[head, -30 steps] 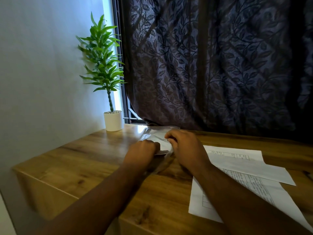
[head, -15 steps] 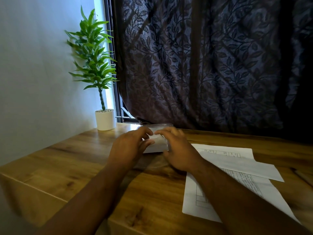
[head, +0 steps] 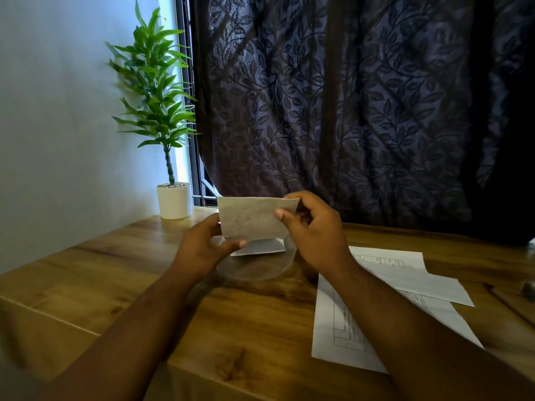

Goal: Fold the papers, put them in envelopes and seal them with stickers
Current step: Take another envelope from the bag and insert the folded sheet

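— Where was the envelope?

— One envelope (head: pixel 252 217) was held upright above the wooden table (head: pixel 150 285), near its far edge, clear of the surface. The left hand (head: pixel 202 250) pinched its lower left corner, thumb in front; the right hand (head: pixel 312 233) was clamped on its right end, thumb on the near face and fingers curled behind.

— Anything under it?

— A second white piece (head: pixel 260 247) lay flat on the table just below, inside a clear plastic sleeve (head: pixel 254 270). Whether it was one envelope or several, I could not tell.

— And the papers?

— Two printed sheets (head: pixel 405 285) lay to the right, overlapping, the upper one angled across the lower. The right forearm crossed over them.

— How much room was there?

— The near left stretch of the table was bare wood out to its left and front edges. At the far left corner stood one potted plant (head: pixel 173 198), well apart from the hands. A dark leaf-patterned curtain (head: pixel 347 111) hung close behind the far edge.
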